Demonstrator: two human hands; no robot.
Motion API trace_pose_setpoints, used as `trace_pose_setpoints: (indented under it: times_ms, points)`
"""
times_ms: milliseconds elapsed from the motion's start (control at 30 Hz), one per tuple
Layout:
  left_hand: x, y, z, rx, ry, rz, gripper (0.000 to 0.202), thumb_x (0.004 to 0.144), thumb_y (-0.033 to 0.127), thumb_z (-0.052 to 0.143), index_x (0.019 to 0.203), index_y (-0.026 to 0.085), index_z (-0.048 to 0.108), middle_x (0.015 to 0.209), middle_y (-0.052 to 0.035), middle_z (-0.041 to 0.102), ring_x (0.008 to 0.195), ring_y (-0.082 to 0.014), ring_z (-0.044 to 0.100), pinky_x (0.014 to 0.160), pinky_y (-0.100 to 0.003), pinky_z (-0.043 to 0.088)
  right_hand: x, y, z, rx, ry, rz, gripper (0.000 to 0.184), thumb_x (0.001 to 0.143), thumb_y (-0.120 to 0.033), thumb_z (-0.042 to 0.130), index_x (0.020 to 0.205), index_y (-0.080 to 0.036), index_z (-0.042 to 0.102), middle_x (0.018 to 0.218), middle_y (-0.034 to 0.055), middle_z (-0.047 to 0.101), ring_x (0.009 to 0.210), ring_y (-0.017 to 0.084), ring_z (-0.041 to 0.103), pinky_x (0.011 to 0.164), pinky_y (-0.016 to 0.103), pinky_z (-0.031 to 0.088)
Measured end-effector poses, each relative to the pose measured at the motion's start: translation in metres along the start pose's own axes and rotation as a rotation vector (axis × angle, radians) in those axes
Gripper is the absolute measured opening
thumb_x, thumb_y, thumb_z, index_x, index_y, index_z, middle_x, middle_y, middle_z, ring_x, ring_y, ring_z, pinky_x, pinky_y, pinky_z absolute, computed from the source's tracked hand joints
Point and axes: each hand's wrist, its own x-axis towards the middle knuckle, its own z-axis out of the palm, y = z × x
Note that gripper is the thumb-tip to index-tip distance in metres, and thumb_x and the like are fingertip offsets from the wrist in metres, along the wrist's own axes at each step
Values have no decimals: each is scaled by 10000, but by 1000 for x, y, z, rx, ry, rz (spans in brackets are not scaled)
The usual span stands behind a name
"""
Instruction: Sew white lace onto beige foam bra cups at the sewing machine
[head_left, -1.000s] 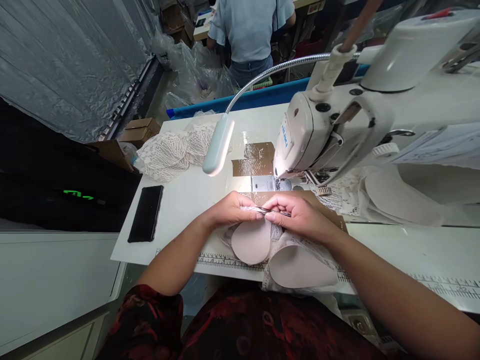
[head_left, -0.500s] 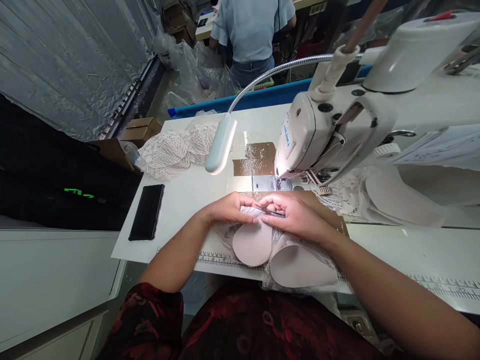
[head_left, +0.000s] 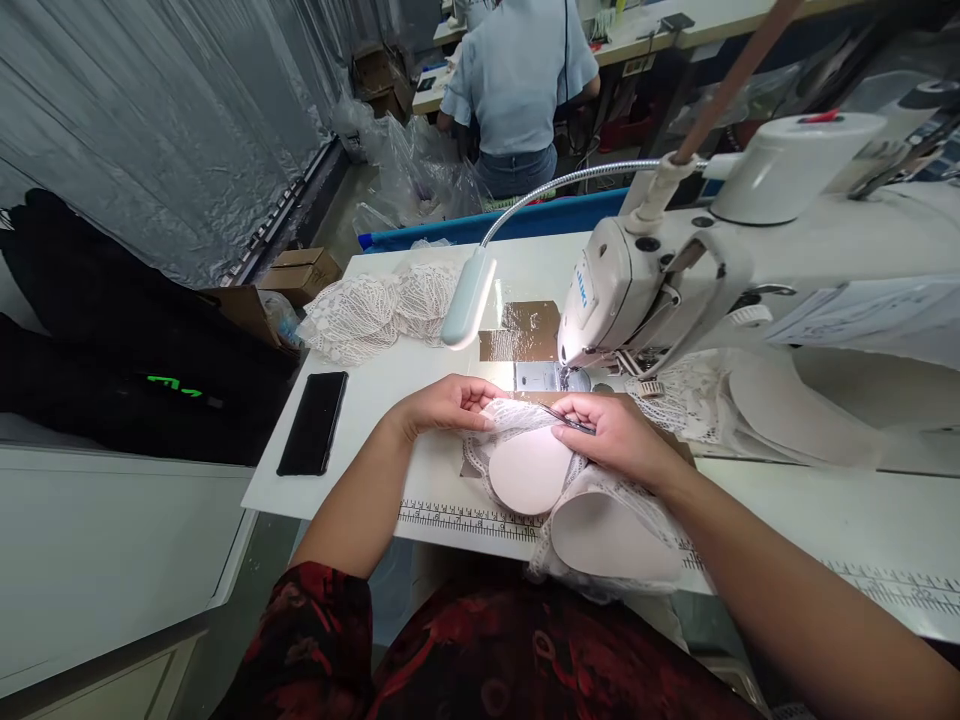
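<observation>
A white lace bra with smooth padded cups lies at the table's front edge, one cup hanging slightly over it. My left hand pinches the lace at the upper left of the near cup between thumb and fingers. In my right hand is a dark, slim pair of thread snips, its tip pointing left over the lace. The right fingers also rest against the bra's upper edge. Just beyond both hands stands the white sewing machine, its needle area lit.
A black phone lies left on the white table. Behind it is a pile of white lace pieces. A lamp head hangs over the table. More cups and lace lie right of the needle. Another person sits ahead, facing away.
My hands have moved apart, left hand leftward and right hand rightward, with the lace spread between them. The snips went right with my right hand. The camera view has shifted slightly.
</observation>
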Motion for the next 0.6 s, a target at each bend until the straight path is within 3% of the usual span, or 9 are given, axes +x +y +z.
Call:
trace_pose_setpoints:
  times_ms: [167, 267, 367, 467, 533, 600]
  points:
    - [1, -6, 0, 27, 41, 38, 486, 669, 288, 792, 1095, 97, 655, 777, -26, 623, 656, -84, 553, 622, -205, 427, -1, 3, 5, -42, 12, 47, 196, 782, -361, 547, 812, -199, 652, 714, -2, 616, 667, 168, 539, 609, 291, 395]
    - [5, -8, 6, 69, 90, 57, 490, 660, 346, 789, 1065, 104, 658, 851, -55, 653, 726, -124, 596, 676, -239, 458, 1, 5, 7, -29, 6, 48, 233, 799, -413, 555, 850, -204, 644, 778, 12, 639, 720, 182, 571, 640, 296, 422]
    - [7, -6, 15, 266, 146, 127, 488, 668, 402, 766, 1058, 129, 658, 982, -70, 663, 869, -175, 612, 749, -255, 462, -2, 5, -2, -3, 48, 66, 328, 790, -478, 580, 965, -206, 636, 936, 43, 669, 840, 212, 605, 699, 306, 453]
    - [6, -4, 26, 504, 179, 178, 499, 684, 455, 734, 1074, 156, 649, 1032, -60, 663, 926, -200, 607, 756, -247, 447, -23, 7, -23, -172, 67, 170, 466, 760, -537, 609, 1092, -210, 609, 802, 37, 649, 727, 212, 594, 632, 312, 445]
    - [6, -3, 34, 694, 209, 169, 513, 663, 488, 734, 1051, 164, 643, 1002, -59, 667, 885, -209, 604, 702, -246, 430, -48, 14, -34, -261, -45, 247, 457, 774, -567, 584, 1085, -233, 610, 642, 0, 579, 558, 183, 526, 518, 298, 395]
    - [5, -2, 42, 915, 220, 131, 445, 657, 490, 721, 948, 162, 642, 924, -57, 661, 827, -212, 590, 631, -249, 395, -76, 24, -36, -269, -154, 228, 386, 758, -545, 619, 1000, -245, 641, 693, 13, 607, 618, 190, 546, 548, 289, 419]
